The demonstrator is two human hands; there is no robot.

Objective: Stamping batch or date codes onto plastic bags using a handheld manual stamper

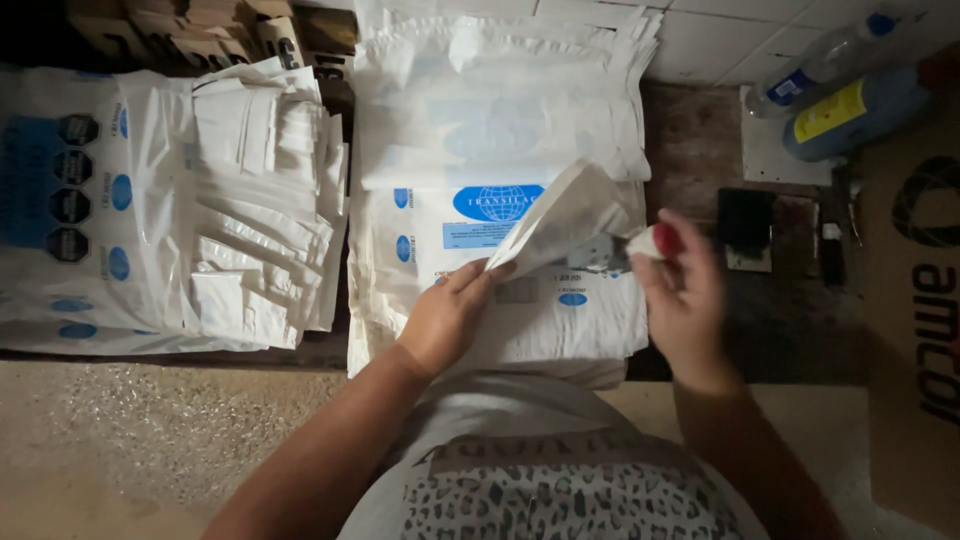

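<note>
A broad stack of white plastic bags (470,130) with blue oval marks fills the middle of the dark wooden tabletop (700,150), running from its far edge to the near edge. Left of it sits a second stack of white bags (90,200), and on top of that a heap of folded white bags (265,210). At the right edge stands a brown cardboard box (915,300), with a clear plastic bottle (825,60) and a blue bottle (855,112) lying at the far right corner. Over the middle stack, one white bag (565,215) is lifted; the left hand (445,320) pinches its lower edge, fingers curled. The right hand (685,295) grips a small red-handled tool (655,243) against the bag.
</note>
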